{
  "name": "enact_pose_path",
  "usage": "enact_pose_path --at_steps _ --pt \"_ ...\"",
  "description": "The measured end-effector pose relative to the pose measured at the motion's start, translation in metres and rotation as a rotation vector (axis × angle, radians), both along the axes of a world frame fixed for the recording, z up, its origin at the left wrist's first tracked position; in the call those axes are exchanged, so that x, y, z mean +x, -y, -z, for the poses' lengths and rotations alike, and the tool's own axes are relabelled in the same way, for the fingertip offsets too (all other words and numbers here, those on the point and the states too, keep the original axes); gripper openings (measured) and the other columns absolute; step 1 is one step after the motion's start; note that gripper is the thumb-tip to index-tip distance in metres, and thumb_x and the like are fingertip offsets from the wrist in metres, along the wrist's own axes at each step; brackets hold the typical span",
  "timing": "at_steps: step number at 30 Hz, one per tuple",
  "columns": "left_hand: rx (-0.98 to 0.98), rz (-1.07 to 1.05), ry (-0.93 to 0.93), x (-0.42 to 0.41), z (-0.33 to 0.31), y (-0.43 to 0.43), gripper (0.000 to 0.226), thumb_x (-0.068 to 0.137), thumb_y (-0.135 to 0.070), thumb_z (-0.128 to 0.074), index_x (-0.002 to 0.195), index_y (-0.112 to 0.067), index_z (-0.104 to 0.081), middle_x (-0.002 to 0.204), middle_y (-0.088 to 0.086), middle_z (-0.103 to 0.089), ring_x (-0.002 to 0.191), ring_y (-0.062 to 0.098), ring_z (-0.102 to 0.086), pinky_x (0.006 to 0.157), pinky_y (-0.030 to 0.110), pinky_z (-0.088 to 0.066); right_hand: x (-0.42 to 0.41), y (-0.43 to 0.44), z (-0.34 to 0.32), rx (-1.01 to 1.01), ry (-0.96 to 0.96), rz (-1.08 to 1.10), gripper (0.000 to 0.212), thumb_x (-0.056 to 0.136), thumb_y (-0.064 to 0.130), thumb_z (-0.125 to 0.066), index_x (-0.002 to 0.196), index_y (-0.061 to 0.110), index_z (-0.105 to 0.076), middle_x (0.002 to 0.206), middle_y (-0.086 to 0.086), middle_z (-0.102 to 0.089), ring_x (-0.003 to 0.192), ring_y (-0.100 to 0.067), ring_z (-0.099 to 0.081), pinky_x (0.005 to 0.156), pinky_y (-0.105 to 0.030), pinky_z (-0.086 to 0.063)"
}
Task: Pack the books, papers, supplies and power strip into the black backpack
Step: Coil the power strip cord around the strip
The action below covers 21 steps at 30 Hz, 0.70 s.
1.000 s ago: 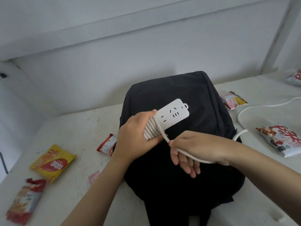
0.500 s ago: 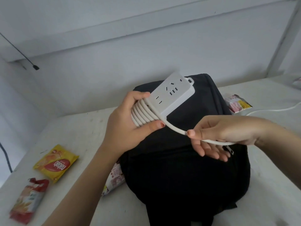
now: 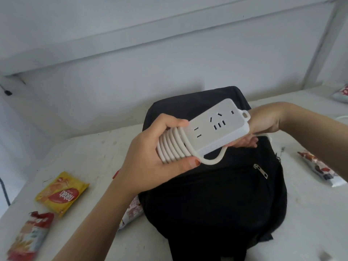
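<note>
Holding the white power strip (image 3: pixel 216 127) up over the black backpack (image 3: pixel 216 194), the left grip (image 3: pixel 150 157) is wrapped tight round the end where the cord (image 3: pixel 173 146) is wound in loops. Its fingers curl over the top and its thumb presses the loops from below. One loose bit of cord hangs under the strip and runs off toward the right grip (image 3: pixel 263 123). That one sits behind the far end of the strip, with fingertips peeking out under it. The strip hides most of it, so I cannot tell if it is pinching the cord or not.

The power strip is in the air with its sockets facing up, not in the bag. The black backpack lies on the white bench (image 3: pixel 84 157) under both grips, and a silver zipper pull (image 3: pixel 260 171) shows on its front. A yellow snack pack (image 3: pixel 62 193) and a red snack pack (image 3: pixel 30 236) lie on the bench to the left, well apart from the bag. A brown and white snack pack (image 3: pixel 320 170) lies to the right.
</note>
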State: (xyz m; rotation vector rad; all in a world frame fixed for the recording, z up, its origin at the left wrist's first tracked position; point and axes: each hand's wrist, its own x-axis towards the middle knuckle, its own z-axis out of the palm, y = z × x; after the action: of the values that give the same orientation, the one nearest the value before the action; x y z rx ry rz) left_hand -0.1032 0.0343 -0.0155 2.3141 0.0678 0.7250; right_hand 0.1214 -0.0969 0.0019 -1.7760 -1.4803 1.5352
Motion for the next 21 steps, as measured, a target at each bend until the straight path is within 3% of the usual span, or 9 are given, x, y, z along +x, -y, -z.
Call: enact_pose_path --at_steps 3,6,11,13,18,21 --pt "0.046 0.072 -0.059 -0.001 -0.004 0.004 0.057 0.067 -0.050 -0.075 0.114 -0.031 -0.049 0.109 -0.007 -0.058 0.098 0.022 -0.060 0.070 0.040 -0.055 0.016 -0.005 -0.003 -0.140 -0.120 0.031 0.013 0.056 0.029 -0.069 0.057 0.016 -0.067 0.045 0.006 -0.047 0.036 -0.002 -0.038 0.037 -0.011 -0.033" --pt "0.126 0.114 -0.153 -0.001 -0.005 0.012 0.060 0.066 -0.053 -0.075 0.116 -0.033 -0.049 0.112 -0.011 -0.059 0.102 0.016 -0.060 0.074 0.032 -0.054 0.022 -0.017 -0.013 -0.210 -0.087 0.000 0.025 0.071 0.022 -0.072 0.077 0.000 -0.063 0.049 0.002 -0.050 0.036 -0.002 -0.037 0.034 -0.011 -0.028" --pt "0.307 0.108 -0.268 0.005 -0.003 0.017 0.058 0.066 -0.063 -0.069 0.115 -0.041 -0.048 0.108 -0.023 -0.059 0.099 -0.003 -0.056 0.080 0.010 -0.045 0.006 -0.034 -0.042 -0.212 -0.008 0.067 0.003 0.091 0.006 -0.047 0.094 0.005 -0.049 0.057 -0.005 -0.051 0.037 -0.003 -0.035 0.031 -0.011 -0.027" --pt "0.415 0.040 -0.303 0.008 -0.003 0.016 0.058 0.065 -0.070 -0.063 0.113 -0.043 -0.047 0.102 -0.026 -0.057 0.095 -0.007 -0.053 0.075 0.004 -0.040 -0.001 -0.036 -0.050 -0.162 0.019 0.148 0.013 0.094 -0.003 -0.038 0.093 0.008 -0.046 0.062 -0.010 -0.054 0.040 -0.006 -0.040 0.032 -0.013 -0.033" --pt "0.449 -0.110 -0.400 0.013 -0.006 0.012 0.062 0.060 -0.075 -0.058 0.112 -0.048 -0.036 0.085 -0.031 -0.047 0.087 -0.011 -0.048 0.062 0.005 -0.031 -0.021 -0.030 -0.058 0.019 0.055 0.344 0.019 0.093 -0.009 -0.039 0.095 0.009 -0.043 0.077 -0.019 -0.061 0.044 -0.009 -0.054 0.041 -0.018 -0.046" --pt "0.433 -0.135 -0.432 0.018 -0.005 0.010 0.078 0.060 -0.075 -0.059 0.126 -0.046 -0.028 0.097 -0.028 -0.048 0.080 -0.005 -0.047 0.066 0.007 -0.031 -0.035 -0.027 -0.054 0.108 0.210 0.358 0.020 0.095 -0.006 -0.040 0.102 0.013 -0.043 0.067 -0.011 -0.064 0.046 -0.009 -0.058 0.047 -0.020 -0.050"
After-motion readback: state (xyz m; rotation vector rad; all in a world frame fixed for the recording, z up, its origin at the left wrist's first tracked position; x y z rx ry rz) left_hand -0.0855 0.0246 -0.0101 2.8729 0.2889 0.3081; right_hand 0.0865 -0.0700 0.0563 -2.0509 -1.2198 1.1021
